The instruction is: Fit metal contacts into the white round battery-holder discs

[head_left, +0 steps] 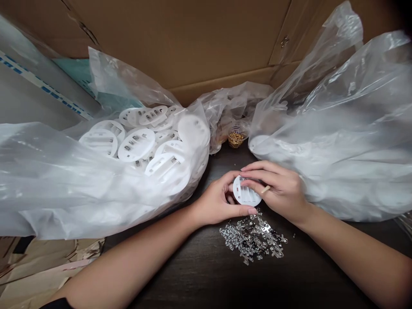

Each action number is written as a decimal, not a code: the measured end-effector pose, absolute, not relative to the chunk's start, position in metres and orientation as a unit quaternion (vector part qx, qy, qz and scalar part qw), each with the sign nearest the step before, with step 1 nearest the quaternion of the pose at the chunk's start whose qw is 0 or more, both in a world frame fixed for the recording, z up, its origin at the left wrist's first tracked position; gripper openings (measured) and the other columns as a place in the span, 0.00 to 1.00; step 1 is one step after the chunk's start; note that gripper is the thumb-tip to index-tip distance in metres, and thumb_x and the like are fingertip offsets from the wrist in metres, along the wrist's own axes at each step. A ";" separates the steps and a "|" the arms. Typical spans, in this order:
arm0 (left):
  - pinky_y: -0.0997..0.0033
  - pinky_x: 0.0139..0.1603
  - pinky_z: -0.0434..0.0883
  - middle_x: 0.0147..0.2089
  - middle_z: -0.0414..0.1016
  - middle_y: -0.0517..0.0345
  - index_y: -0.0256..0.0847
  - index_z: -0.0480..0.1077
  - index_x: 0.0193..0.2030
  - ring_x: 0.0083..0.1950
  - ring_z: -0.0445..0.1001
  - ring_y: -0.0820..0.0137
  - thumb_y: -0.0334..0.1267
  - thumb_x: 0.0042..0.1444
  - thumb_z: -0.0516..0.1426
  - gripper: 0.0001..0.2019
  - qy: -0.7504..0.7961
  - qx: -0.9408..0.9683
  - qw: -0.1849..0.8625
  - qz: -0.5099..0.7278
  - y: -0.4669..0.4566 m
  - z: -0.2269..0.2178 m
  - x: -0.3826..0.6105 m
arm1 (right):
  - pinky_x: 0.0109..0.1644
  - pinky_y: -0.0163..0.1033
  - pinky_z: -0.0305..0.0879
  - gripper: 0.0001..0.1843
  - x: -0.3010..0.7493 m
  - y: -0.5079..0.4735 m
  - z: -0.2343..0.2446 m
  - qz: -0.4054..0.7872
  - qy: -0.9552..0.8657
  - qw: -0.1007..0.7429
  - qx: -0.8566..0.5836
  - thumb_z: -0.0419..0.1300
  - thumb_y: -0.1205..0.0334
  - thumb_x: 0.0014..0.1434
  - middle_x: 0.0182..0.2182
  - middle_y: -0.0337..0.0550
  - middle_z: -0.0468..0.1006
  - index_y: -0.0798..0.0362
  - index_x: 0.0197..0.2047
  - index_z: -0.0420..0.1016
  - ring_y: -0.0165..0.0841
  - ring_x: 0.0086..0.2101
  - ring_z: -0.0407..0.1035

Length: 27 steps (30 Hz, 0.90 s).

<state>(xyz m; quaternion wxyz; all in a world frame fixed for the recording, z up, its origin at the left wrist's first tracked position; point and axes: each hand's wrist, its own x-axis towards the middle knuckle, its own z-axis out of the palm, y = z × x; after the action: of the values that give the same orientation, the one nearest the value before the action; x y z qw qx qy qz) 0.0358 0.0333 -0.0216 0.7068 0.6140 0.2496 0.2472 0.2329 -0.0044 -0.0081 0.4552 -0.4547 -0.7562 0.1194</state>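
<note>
White plastic disc (246, 192), slotted on its face: one piece, held between the two hands in the head view, with a small metal part visible at its upper edge.

Left hand (216, 199): curled, its fingers and thumb wrapped around the disc's near edge in a firm pinch.

Right hand (277, 189): fingers laid together across the disc's far side, pressing it against the left hand. A thin wooden stick (265, 189) is tucked among these fingers.

Loose silver metal clips (252, 238): a scattered heap, placed just below the hands on a dark wood tabletop (299, 274).

Further white discs (137, 144), some fitted with metal parts: many, piled in a clear plastic bag (80, 189) ahead of and to the left of the hands.

Brass-coloured small parts (236, 139): a small bunch, wrapped in clear plastic, found directly ahead of the hands.

Second clear plastic bag (334, 146): bunched to the right of the right hand.

Cardboard box wall (161, 38): standing beyond everything, ahead of the hands.
</note>
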 end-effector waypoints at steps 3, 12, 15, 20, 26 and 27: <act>0.68 0.45 0.72 0.44 0.75 0.55 0.41 0.65 0.57 0.44 0.76 0.67 0.42 0.45 0.73 0.34 0.249 0.609 0.712 0.246 0.033 -0.022 0.036 | 0.47 0.43 0.78 0.12 0.234 -0.005 -0.008 0.099 -0.769 0.438 -0.455 0.65 0.67 0.64 0.47 0.43 0.81 0.46 0.49 0.82 0.35 0.44 0.77; 0.67 0.46 0.71 0.43 0.75 0.56 0.40 0.66 0.54 0.43 0.74 0.69 0.40 0.42 0.75 0.34 0.242 0.588 0.730 0.252 0.033 -0.023 0.035 | 0.46 0.41 0.77 0.16 0.239 -0.009 -0.005 0.049 -0.807 0.379 -0.449 0.64 0.67 0.65 0.49 0.43 0.81 0.48 0.56 0.80 0.34 0.44 0.78; 0.68 0.45 0.71 0.43 0.75 0.56 0.41 0.66 0.54 0.43 0.74 0.68 0.41 0.42 0.75 0.34 0.242 0.590 0.727 0.254 0.033 -0.024 0.036 | 0.44 0.42 0.78 0.18 0.241 -0.011 -0.004 0.030 -0.818 0.358 -0.449 0.63 0.67 0.65 0.51 0.42 0.81 0.46 0.57 0.79 0.35 0.43 0.78; 0.70 0.44 0.69 0.42 0.74 0.57 0.41 0.66 0.55 0.41 0.72 0.70 0.40 0.42 0.75 0.35 0.245 0.595 0.720 0.259 0.033 -0.022 0.036 | 0.46 0.42 0.78 0.15 0.241 -0.013 -0.002 0.003 -0.811 0.368 -0.454 0.65 0.68 0.64 0.49 0.43 0.82 0.49 0.53 0.79 0.36 0.43 0.79; 0.71 0.43 0.68 0.41 0.73 0.58 0.41 0.66 0.53 0.41 0.71 0.71 0.40 0.40 0.76 0.35 0.241 0.609 0.707 0.266 0.033 -0.021 0.036 | 0.45 0.42 0.77 0.15 0.240 -0.013 0.002 -0.001 -0.821 0.367 -0.437 0.65 0.68 0.63 0.48 0.43 0.82 0.49 0.53 0.77 0.36 0.43 0.79; 0.72 0.43 0.68 0.41 0.73 0.58 0.41 0.66 0.53 0.40 0.71 0.71 0.40 0.40 0.76 0.35 0.240 0.608 0.708 0.266 0.033 -0.021 0.036 | 0.44 0.42 0.77 0.15 0.240 -0.013 0.003 -0.004 -0.822 0.367 -0.436 0.65 0.68 0.63 0.48 0.44 0.82 0.49 0.53 0.76 0.36 0.43 0.79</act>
<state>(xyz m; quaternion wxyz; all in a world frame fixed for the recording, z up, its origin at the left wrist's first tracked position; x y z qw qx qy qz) 0.0359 0.0332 -0.0213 0.7081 0.6084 0.2398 0.2662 0.2403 -0.0131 0.0026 0.3670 -0.4359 -0.8218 -0.0043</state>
